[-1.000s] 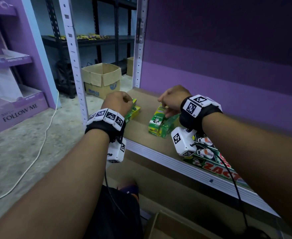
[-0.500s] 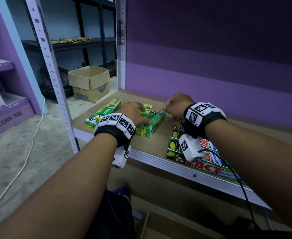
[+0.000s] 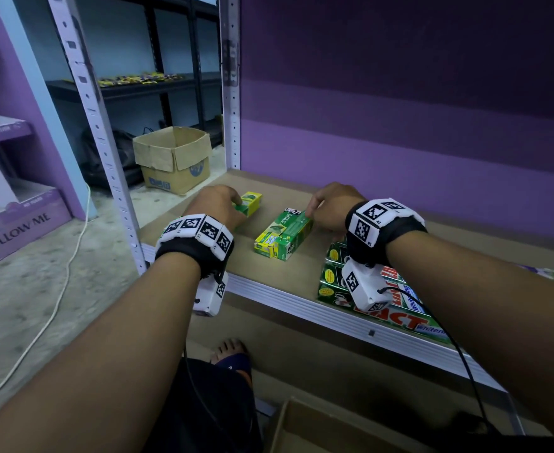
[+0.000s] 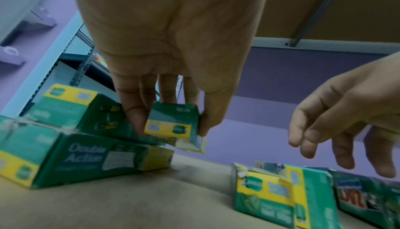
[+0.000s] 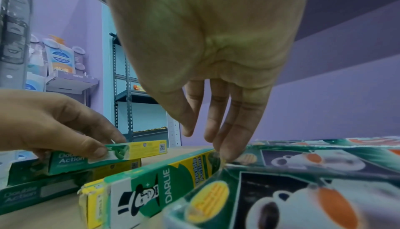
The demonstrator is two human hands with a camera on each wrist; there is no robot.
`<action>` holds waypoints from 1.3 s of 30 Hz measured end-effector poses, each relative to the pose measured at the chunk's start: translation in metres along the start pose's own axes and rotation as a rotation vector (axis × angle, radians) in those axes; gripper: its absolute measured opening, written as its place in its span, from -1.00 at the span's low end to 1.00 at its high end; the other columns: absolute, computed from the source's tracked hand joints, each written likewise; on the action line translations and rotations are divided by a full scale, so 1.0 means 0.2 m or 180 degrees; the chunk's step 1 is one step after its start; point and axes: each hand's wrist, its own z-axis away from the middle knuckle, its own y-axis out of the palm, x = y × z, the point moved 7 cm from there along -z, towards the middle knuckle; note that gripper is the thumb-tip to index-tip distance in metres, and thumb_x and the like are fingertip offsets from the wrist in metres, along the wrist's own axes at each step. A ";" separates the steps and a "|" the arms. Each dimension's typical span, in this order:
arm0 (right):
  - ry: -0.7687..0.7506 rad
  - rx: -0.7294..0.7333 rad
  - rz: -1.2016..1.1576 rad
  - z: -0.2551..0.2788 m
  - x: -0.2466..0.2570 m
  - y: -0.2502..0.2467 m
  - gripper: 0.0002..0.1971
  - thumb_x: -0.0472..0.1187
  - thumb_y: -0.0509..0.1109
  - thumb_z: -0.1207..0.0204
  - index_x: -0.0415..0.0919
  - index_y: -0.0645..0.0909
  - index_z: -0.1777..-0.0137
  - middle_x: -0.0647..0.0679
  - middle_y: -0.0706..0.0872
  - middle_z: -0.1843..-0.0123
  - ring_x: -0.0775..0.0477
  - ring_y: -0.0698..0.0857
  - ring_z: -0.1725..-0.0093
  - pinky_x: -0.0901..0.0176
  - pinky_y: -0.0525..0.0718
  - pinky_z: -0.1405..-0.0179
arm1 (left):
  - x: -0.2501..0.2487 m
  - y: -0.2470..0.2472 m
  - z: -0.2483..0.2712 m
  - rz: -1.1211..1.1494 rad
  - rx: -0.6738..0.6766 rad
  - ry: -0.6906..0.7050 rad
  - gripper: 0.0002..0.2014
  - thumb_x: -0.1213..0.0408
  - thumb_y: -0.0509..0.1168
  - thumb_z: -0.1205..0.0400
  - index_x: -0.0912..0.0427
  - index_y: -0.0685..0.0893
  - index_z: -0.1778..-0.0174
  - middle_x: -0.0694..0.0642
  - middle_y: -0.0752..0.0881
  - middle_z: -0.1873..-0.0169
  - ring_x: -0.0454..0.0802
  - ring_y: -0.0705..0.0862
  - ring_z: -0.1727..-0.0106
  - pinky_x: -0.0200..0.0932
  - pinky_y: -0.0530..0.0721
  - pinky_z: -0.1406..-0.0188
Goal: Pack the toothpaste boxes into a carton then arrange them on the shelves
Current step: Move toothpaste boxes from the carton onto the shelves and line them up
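Observation:
Green and yellow toothpaste boxes lie on the brown shelf board (image 3: 301,273). My left hand (image 4: 171,130) pinches one box (image 4: 173,123) by its end between thumb and fingers, tilted over a low pile of the same boxes (image 4: 86,155). The head view shows this hand (image 3: 218,204) at the shelf's left with the box (image 3: 251,202) poking out. My right hand (image 5: 205,143) points straight fingers down onto the far end of a Darlie box (image 5: 164,186), thumb apart. That box pair (image 3: 284,235) lies mid-shelf. Wrapped Zact packs (image 3: 383,299) sit under my right wrist.
An open carton (image 3: 301,429) stands on the floor below the shelf, near a bare foot (image 3: 230,351). Another carton (image 3: 174,158) sits behind the metal shelf upright (image 3: 96,125). A white cable (image 3: 56,289) crosses the floor by a purple display stand (image 3: 7,207).
My left hand has moved left, away from the middle boxes, and now holds a single box over the left pile. My right hand stays at the far end of the middle boxes.

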 end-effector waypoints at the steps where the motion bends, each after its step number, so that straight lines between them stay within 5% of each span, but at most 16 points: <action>1: -0.0037 0.0022 0.0097 0.00 0.01 0.00 -0.71 -0.29 0.23 -0.62 -0.23 0.74 -0.19 -0.19 0.75 -0.19 -0.24 0.75 -0.09 -0.05 0.75 -0.16 | 0.01 -0.01 0.00 -0.0046 -0.0033 -0.0012 -0.66 0.18 0.48 -0.48 -0.08 0.76 -0.19 0.11 0.72 -0.21 0.15 0.72 -0.11 -0.22 0.55 0.07; 5: -0.0172 0.0098 0.0521 0.00 0.06 0.03 -0.68 -0.24 0.19 -0.67 -0.26 0.67 -0.29 -0.20 0.71 -0.27 -0.26 0.71 -0.18 0.04 0.73 -0.13 | 0.06 -0.03 -0.01 -0.0104 -0.0050 -0.0078 -0.68 0.18 0.47 -0.47 -0.10 0.77 -0.15 0.10 0.73 -0.23 0.18 0.71 -0.16 -0.14 0.61 -0.06; 8: -0.0399 0.0240 0.0814 -0.01 0.08 0.05 -0.70 -0.24 0.23 -0.67 -0.17 0.67 -0.32 -0.08 0.66 -0.08 -0.11 0.63 0.17 0.41 0.52 0.47 | 0.08 -0.05 -0.02 -0.0110 -0.0086 -0.0105 -0.67 0.19 0.46 -0.48 -0.10 0.77 -0.18 0.10 0.73 -0.25 0.18 0.70 -0.18 -0.11 0.63 -0.11; 10: -0.0455 0.0286 0.0785 -0.01 0.09 0.06 -0.69 -0.32 0.33 -0.59 -0.06 0.71 -0.27 0.04 0.62 0.03 0.04 0.55 0.33 0.51 0.45 0.65 | 0.09 -0.05 -0.02 -0.0143 -0.0121 -0.0088 -0.67 0.20 0.45 -0.50 -0.09 0.78 -0.20 0.11 0.72 -0.25 0.19 0.69 -0.19 -0.10 0.63 -0.11; 14: -0.0664 0.0495 0.1159 -0.01 0.13 0.12 -0.57 -0.30 0.47 -0.51 0.03 0.65 -0.37 -0.01 0.54 -0.46 -0.08 0.63 -0.30 0.27 0.61 -0.18 | 0.10 -0.06 -0.02 -0.0175 -0.0129 -0.0113 -0.71 0.24 0.44 -0.52 -0.08 0.78 -0.15 0.13 0.72 -0.23 0.20 0.70 -0.18 -0.07 0.67 -0.12; 16: -0.0767 0.0607 0.1299 -0.01 0.14 0.15 -0.51 -0.28 0.52 -0.48 0.03 0.61 -0.41 -0.03 0.49 -0.52 -0.11 0.57 -0.41 0.18 0.57 -0.32 | 0.10 -0.06 -0.01 -0.0205 -0.0067 -0.0117 -0.71 0.25 0.44 -0.53 -0.08 0.77 -0.16 0.12 0.71 -0.26 0.18 0.69 -0.21 -0.05 0.69 -0.17; 21: -0.0940 0.0538 0.1250 -0.02 0.15 0.19 -0.52 -0.21 0.59 -0.39 0.02 0.65 -0.32 -0.01 0.59 -0.37 -0.05 0.61 -0.22 0.24 0.57 -0.09 | 0.08 -0.08 0.00 -0.0328 -0.0010 -0.0068 -0.69 0.24 0.44 -0.53 -0.08 0.78 -0.19 0.14 0.67 -0.32 0.21 0.62 -0.31 0.03 0.65 -0.31; 26: -0.0810 0.0358 0.1011 -0.04 0.11 0.21 -0.49 0.13 0.73 -0.14 0.05 0.65 -0.05 0.17 0.59 0.22 0.18 0.52 0.32 0.31 0.37 0.46 | 0.05 -0.09 0.02 -0.0348 -0.0063 -0.0001 -0.74 0.22 0.45 -0.53 -0.09 0.78 -0.13 0.16 0.62 -0.27 0.25 0.55 -0.34 0.15 0.63 -0.31; 35: -0.0716 0.0239 0.0891 -0.04 0.06 0.18 -0.80 -0.02 0.63 -0.29 0.06 0.65 0.20 0.24 0.57 0.36 0.18 0.53 0.35 0.35 0.37 0.49 | -0.13 -0.11 0.10 0.0015 -0.0228 0.0517 -0.81 0.14 0.46 -0.54 -0.03 0.81 -0.06 0.10 0.69 -0.16 0.13 0.64 -0.23 -0.09 0.62 -0.21; 39: -0.0617 0.0251 0.0781 -0.01 0.04 0.09 -0.87 -0.06 0.50 -0.40 0.03 0.71 0.06 0.12 0.71 0.08 0.02 0.62 0.19 0.28 0.54 0.25 | -0.22 -0.02 0.15 0.0134 0.0186 0.0663 -0.84 0.18 0.45 -0.53 0.01 0.82 0.00 0.06 0.74 -0.04 0.07 0.70 -0.10 -0.15 0.65 -0.17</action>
